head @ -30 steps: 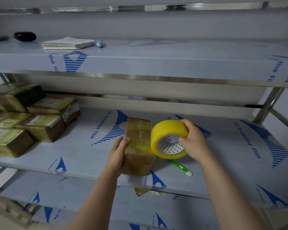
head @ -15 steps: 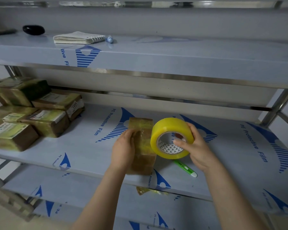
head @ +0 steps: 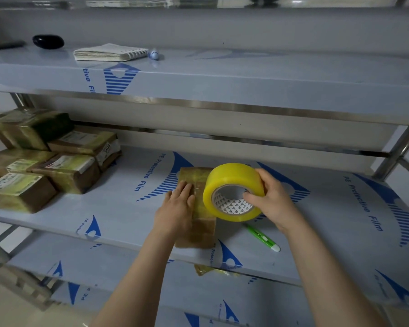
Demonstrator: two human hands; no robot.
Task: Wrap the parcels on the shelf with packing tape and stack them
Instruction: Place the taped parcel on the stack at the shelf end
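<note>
Resting flat-fingered on one parcel (head: 202,230), left hand (head: 175,213); right hand (head: 273,204) curled round one tape roll (head: 232,175); five stacked parcels (head: 69,173) leftward.

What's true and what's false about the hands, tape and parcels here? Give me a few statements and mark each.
1. The right hand holds the tape. True.
2. The left hand holds the cutter. False: it presses flat on a parcel; the cutter lies on the shelf.
3. Other parcels are piled at the left. True.
4. The notebook lies beside the cutter. False: it lies on the top shelf.
</note>
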